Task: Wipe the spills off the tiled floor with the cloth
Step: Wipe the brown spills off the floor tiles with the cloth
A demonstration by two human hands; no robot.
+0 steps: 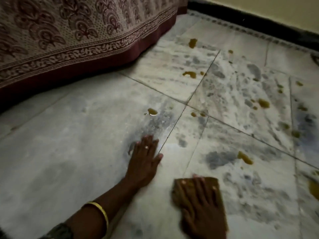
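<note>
A dim view looks down on a pale grey marble-patterned tiled floor (77,152) with thin dark grout lines crossing near the centre of the frame. No writing or labels can be read, and no containers are in view.

At lower centre, the left hand (145,161) lies flat, palm down on the bare tile, fingers stretched out and slightly apart, holding nothing. A ring shows on one finger, and a yellow bangle (101,213) circles the forearm at lower left.

At lower right of centre, the right hand (202,206) presses flat on a folded brown cloth (216,183), fingers spread apart over its top; the cloth lies on the floor under the palm and looks slightly blurred.

Glossy amber-brown liquid spills (152,112) dot the tiles from the centre towards the right and upper right, among chalky white smears and darker grey patches.

A cream fabric printed with maroon floral motifs and a leafy border (69,40) hangs to the floor at upper left. A dark skirting strip (250,19) runs beneath a pale wall at upper right.
</note>
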